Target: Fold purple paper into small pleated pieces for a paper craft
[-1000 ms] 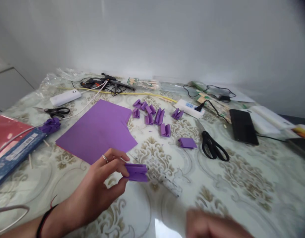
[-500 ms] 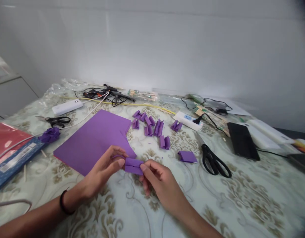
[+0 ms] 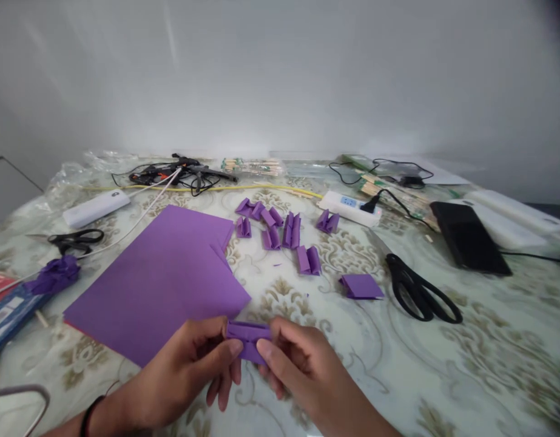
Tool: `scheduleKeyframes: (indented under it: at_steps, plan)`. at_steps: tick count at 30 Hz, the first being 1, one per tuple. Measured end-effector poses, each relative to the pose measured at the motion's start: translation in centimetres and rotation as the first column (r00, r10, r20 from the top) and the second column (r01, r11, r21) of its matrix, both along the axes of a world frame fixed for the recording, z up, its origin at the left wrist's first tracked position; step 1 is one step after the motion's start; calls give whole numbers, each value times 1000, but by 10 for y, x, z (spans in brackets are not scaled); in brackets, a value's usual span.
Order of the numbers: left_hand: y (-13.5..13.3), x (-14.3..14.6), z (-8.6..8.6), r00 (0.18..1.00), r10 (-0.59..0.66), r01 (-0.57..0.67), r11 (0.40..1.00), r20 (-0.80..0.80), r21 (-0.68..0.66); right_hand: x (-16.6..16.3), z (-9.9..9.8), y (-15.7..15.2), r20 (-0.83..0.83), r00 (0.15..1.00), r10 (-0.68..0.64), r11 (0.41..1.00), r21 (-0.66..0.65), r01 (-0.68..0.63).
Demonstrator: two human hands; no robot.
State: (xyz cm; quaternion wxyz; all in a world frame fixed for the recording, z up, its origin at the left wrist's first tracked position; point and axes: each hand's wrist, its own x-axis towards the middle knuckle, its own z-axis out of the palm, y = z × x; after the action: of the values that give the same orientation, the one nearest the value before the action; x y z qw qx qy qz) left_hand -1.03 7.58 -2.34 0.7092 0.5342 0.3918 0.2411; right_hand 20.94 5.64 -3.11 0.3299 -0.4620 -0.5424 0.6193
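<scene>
A small folded piece of purple paper (image 3: 249, 341) is pinched between both hands, low in the middle of the view. My left hand (image 3: 193, 367) grips its left end, thumb on the near face. On its right end, my right hand (image 3: 302, 367) is closed with the thumb pressed on the front. A crease runs lengthwise along the piece. Beyond and to the left lies a large purple sheet (image 3: 161, 279) with a cut corner. Several folded purple pieces (image 3: 291, 230) stand grouped past the hands, and a flat folded one (image 3: 361, 286) lies to the right.
Black-handled scissors (image 3: 420, 291) and a black phone (image 3: 469, 238) lie on the right. A white power strip (image 3: 350, 207) sits behind. On the left are smaller scissors (image 3: 77, 240), a white power bank (image 3: 96, 207) and crumpled purple paper (image 3: 56, 274). Glue guns (image 3: 184, 172) with cables lie at the back.
Both hands and the folded paper have come lower and nearer in view. My left thumb has shifted toward the paper's middle, closer to my right thumb. The camera view has shifted slightly.
</scene>
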Motion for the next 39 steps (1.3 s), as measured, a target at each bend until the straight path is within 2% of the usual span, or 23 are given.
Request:
scheduleKeyframes:
  at_steps: [4, 11, 19, 24, 29, 33, 39]
  plan:
    - [0, -2, 1, 999, -42, 42, 999, 25, 1, 2, 4, -4, 99, 993, 57, 997, 51, -62]
    - [-1, -4, 5, 991, -92, 104, 986, -94, 129, 3, 10, -1, 207, 964, 165, 968, 153, -198]
    - [-1, -3, 8, 978, -92, 123, 979, -189, 161, 1, 12, 1, 214, 962, 168, 958, 193, -210]
    - [-3, -2, 8, 978, -74, 112, 974, -195, 195, 3, 13, 4, 151, 967, 204, 962, 151, -226]
    - [-1, -1, 8, 992, -84, 95, 990, -98, 106, 7, 8, 6, 61, 980, 190, 980, 38, -193]
    - [0, -2, 9, 992, -87, 96, 990, -88, 104, 8, 4, 8, 18, 987, 162, 986, -39, -161]
    - [1, -3, 6, 994, -66, 76, 991, -88, 114, 9, 7, 9, -3, 988, 155, 988, -24, -155]
